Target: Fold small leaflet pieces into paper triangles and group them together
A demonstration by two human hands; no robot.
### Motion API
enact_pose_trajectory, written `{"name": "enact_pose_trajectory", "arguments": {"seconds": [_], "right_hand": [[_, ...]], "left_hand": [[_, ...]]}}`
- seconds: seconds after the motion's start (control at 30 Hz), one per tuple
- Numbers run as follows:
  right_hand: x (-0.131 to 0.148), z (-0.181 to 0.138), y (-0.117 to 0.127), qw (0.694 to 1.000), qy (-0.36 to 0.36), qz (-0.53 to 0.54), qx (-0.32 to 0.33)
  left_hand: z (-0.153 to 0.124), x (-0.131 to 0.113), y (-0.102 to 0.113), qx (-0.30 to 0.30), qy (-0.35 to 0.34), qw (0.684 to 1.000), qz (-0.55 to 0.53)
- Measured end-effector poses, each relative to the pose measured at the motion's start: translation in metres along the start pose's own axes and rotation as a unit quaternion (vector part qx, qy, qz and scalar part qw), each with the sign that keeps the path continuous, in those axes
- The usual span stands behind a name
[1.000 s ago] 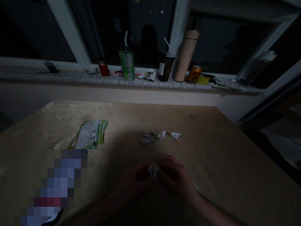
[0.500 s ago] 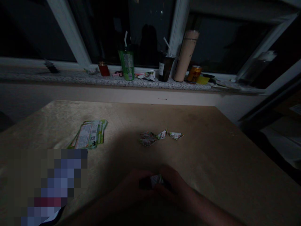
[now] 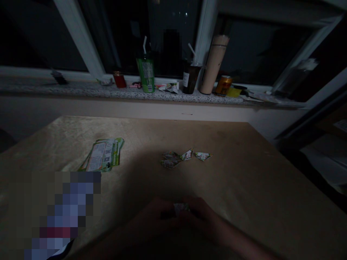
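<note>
Both hands meet low over the near part of the tan table [image 3: 244, 173], in deep shadow. My left hand [image 3: 157, 220] and my right hand [image 3: 206, 218] pinch a small folded printed paper piece [image 3: 181, 207] between their fingertips. Beyond them lie several finished folded paper pieces [image 3: 173, 159], with one more [image 3: 202, 156] to the right. A stack of green and white printed sheets [image 3: 103, 155] rests on the table to the left.
A stone window sill [image 3: 81, 88] runs along the back with a green cup with straw [image 3: 146, 74], a dark cup [image 3: 190, 77], a tall beige flask [image 3: 214, 65], an orange can [image 3: 223, 85] and a red jar [image 3: 119, 78]. A blurred patch covers the lower left.
My hands have drawn back toward me with the folded paper, from mid-table to lower in view, and sunk further into shadow. The other pieces have not moved.
</note>
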State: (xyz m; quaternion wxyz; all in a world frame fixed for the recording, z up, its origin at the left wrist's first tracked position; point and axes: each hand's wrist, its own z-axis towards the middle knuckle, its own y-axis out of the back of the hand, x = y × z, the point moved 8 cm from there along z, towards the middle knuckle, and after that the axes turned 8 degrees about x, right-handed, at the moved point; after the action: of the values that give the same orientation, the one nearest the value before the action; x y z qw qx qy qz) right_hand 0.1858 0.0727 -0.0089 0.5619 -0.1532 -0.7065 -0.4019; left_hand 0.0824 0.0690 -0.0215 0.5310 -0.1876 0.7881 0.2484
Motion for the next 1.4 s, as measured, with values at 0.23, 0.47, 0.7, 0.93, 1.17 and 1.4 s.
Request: {"name": "enact_pose_trajectory", "arguments": {"seconds": [0.23,0.47,0.7,0.93,1.17,1.4], "right_hand": [[0.001,-0.010,0.004,0.995,0.009,-0.079,-0.058],[0.006,-0.001,-0.004,0.998,0.013,-0.060,0.000],[-0.008,0.002,-0.005,0.999,-0.023,0.039,-0.009],[-0.010,0.003,-0.004,0.997,-0.029,0.066,-0.022],[-0.007,0.006,-0.006,0.995,-0.036,0.097,-0.002],[-0.016,0.006,-0.008,0.990,-0.049,0.135,0.010]], "left_hand": [[-0.002,-0.007,-0.006,0.028,-0.023,0.999,0.040],[-0.002,-0.007,-0.012,0.043,-0.042,0.994,0.093],[-0.005,-0.017,-0.011,0.039,-0.056,0.990,0.123],[-0.008,-0.019,-0.008,0.029,-0.051,0.988,0.144],[-0.008,-0.014,-0.011,0.051,-0.053,0.987,0.140],[-0.008,-0.010,-0.010,0.050,-0.057,0.987,0.142]]}}
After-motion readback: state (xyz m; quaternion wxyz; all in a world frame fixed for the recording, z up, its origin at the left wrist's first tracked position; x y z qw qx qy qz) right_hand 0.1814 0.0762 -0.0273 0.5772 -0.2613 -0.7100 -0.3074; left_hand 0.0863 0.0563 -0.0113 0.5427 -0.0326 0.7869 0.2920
